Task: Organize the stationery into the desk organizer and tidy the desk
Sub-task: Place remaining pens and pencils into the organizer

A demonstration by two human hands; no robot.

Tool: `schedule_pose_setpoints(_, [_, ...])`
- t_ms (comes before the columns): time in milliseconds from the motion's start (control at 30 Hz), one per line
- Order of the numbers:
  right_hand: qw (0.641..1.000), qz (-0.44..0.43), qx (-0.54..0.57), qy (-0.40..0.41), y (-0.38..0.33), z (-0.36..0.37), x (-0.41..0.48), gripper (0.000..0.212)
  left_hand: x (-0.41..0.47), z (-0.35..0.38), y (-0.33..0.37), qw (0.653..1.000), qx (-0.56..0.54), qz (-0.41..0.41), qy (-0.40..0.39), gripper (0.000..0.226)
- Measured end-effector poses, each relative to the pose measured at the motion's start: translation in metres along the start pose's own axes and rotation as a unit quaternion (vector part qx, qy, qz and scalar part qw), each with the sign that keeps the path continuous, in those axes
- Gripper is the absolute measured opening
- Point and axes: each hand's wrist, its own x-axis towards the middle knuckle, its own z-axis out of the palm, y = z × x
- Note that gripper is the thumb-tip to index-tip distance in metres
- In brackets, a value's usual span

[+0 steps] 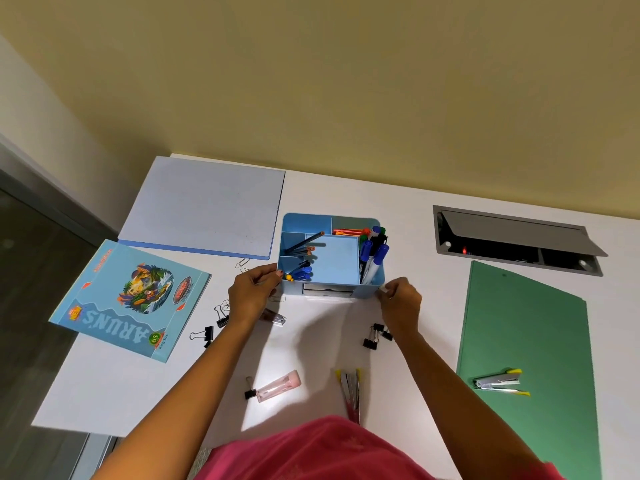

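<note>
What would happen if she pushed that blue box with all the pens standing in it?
The blue organizer would probably slide rather than tip: it looks wide and low on a smooth white desk. The pens lean loosely, so they might rattle or shift. With the left hand and right hand at its front corners, it should stay steady.

A yellow-beige wall (346, 81) rose behind the far edge of the white surface (325, 334). Set into the surface at the right rear was a grey cable hatch (516, 237), its lid propped open and a small red light glowing inside. At the left, a pale wall section (45, 140) met a grey skirting strip (52, 199), with dark grey floor (31, 278) below. A pink garment (311, 452) filled the bottom centre of the view.
</note>
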Motion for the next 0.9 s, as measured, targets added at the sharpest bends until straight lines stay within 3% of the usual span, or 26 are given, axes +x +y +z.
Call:
schedule_pose_setpoints(100, [0.997,0.056,-0.003,-0.045,0.005,0.011,0.0,0.017,0.0,0.0,0.0,1.0,-0.004,-0.001,-0.002,0.025])
schedule_pose_setpoints(433, [0.986,0.168,0.0,-0.007,-0.003,-0.012,0.003,0.014,0.0,0.0,0.001,1.0,0.005,0.0,-0.004,0.028])
schedule_pose_setpoints(567, [0.979,0.112,0.086,0.145,-0.011,-0.036,0.008,0.015,0.0,0.0,0.001,1.0,0.01,0.004,-0.004,0.028])
schedule_pose_setpoints(733, [0.92,0.085,0.258,0.283,-0.058,-0.082,0.011,0.01,0.001,-0.001,-0.001,1.0,0.012,0.007,-0.007,0.027])
schedule_pose_setpoints(800, [0.914,0.045,0.277,0.292,-0.081,-0.094,0.011,0.011,0.001,-0.001,-0.001,1.0,0.011,0.007,-0.007,0.025])
schedule_pose_setpoints(900, [0.928,-0.029,0.285,0.238,-0.112,-0.101,0.008,0.008,0.002,-0.001,-0.002,1.0,0.013,0.011,-0.007,0.024])
